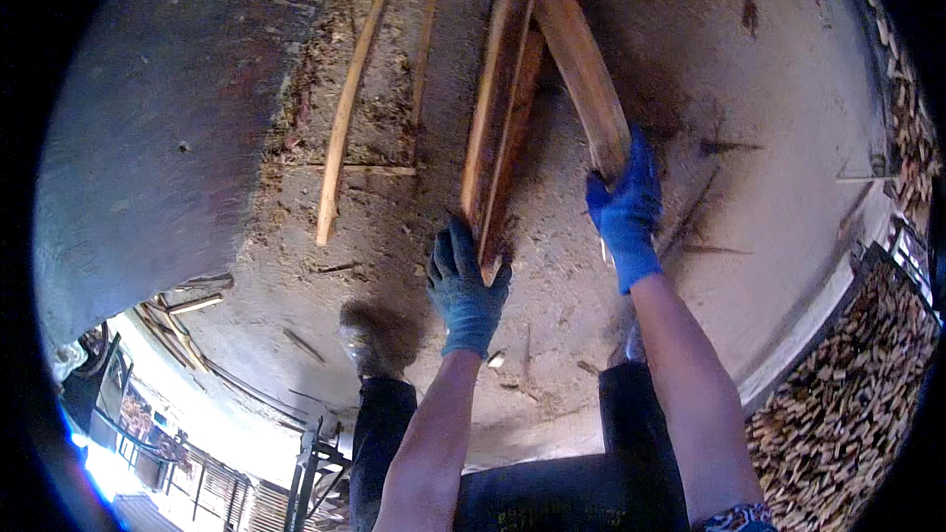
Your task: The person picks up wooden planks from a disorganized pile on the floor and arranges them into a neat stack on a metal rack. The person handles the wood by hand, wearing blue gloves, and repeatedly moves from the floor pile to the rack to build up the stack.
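Observation:
My right hand [628,209], in a blue glove, is closed around the near end of a long wooden plank [574,44] that slants away to the upper left. My left hand [467,281], in a worn grey-blue glove, straddles the near end of a split length of wood [490,108], fingers on its left side and thumb on its right. A darker wooden piece [519,118] runs close alongside that length, and part of it is hidden. The far end of the plank reaches the top edge of the picture.
A narrow curved strip [347,118] of wood and a thin stick [379,169] lie on the dirt floor to the left, among bark scraps. Stacked firewood [847,394] fills the lower right. Loose sticks [175,333] lie at lower left, near a metal frame [313,468].

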A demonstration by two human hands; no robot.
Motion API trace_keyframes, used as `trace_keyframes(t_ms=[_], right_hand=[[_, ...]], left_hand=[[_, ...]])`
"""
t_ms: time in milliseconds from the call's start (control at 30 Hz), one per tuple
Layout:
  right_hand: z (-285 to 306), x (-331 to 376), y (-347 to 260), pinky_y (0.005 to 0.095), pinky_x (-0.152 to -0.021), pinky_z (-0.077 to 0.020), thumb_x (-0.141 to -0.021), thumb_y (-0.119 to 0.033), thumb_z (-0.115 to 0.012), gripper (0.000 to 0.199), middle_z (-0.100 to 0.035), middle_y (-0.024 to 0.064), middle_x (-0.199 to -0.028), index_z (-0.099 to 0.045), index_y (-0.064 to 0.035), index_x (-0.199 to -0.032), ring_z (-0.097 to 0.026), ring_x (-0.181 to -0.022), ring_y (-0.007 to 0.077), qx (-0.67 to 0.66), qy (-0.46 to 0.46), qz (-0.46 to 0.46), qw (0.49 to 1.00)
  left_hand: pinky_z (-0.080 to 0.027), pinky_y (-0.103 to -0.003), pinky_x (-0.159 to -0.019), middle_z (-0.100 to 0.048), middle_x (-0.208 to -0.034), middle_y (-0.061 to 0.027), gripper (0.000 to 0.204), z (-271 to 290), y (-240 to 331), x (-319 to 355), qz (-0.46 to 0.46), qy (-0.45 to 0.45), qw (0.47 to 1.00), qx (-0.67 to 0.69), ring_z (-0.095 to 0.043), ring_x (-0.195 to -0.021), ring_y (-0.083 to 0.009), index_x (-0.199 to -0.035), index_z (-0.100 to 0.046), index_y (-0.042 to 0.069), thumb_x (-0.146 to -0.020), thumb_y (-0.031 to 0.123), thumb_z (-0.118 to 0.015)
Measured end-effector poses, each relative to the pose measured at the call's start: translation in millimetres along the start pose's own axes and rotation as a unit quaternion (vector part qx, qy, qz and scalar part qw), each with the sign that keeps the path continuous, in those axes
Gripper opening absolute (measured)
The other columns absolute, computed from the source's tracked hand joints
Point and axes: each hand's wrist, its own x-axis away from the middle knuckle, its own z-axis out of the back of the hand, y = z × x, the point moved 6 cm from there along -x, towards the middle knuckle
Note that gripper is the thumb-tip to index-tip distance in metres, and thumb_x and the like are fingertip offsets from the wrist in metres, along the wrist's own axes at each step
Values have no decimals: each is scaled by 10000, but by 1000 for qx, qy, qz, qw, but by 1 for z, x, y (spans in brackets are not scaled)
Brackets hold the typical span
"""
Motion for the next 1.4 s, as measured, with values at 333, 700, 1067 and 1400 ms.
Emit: trace_keyframes(t_ms=[333,700,1067,1400], right_hand=[[5,19,26,379,-954,-385,-617,-248,-780,879,-474,160,-1247,-316,-36,-1333,-478,-1112,298,-256,-128,-163,944],[319,208,-98,297,-878,-446,-770,-249,-690,593,-567,82,-1139,-432,-16,-1250,-543,-1015,159,-568,-294,-524,563],[653,222,36,298,-917,-419,-764,-266,-700,704,-525,123,-1213,-353,1,-1315,-514,-1066,192,-743,127,-269,599],[940,259,103,311,-870,-443,-712,-250,-684,659,-544,118,-1174,-430,-5,-1267,-546,-1004,173,-626,396,-123,661]], left_hand=[[-445,-431,-865,-495,-1180,-198,938,38,-5,-12,-11,-82,983,166,-531,-1035,-307,-1375,-243,77,-626,247,-782],[-493,-308,-752,-593,-986,-80,663,215,157,156,151,-368,744,538,-576,-908,-167,-1207,-438,23,-644,110,-776],[-492,-282,-588,-603,-926,-83,481,332,470,231,-146,-416,825,355,-590,-731,-179,-1187,-481,46,-750,84,-678],[-483,-268,-677,-579,-1065,-107,619,351,783,399,-425,-532,658,322,-571,-807,-163,-1277,-403,16,-690,-88,-570]])
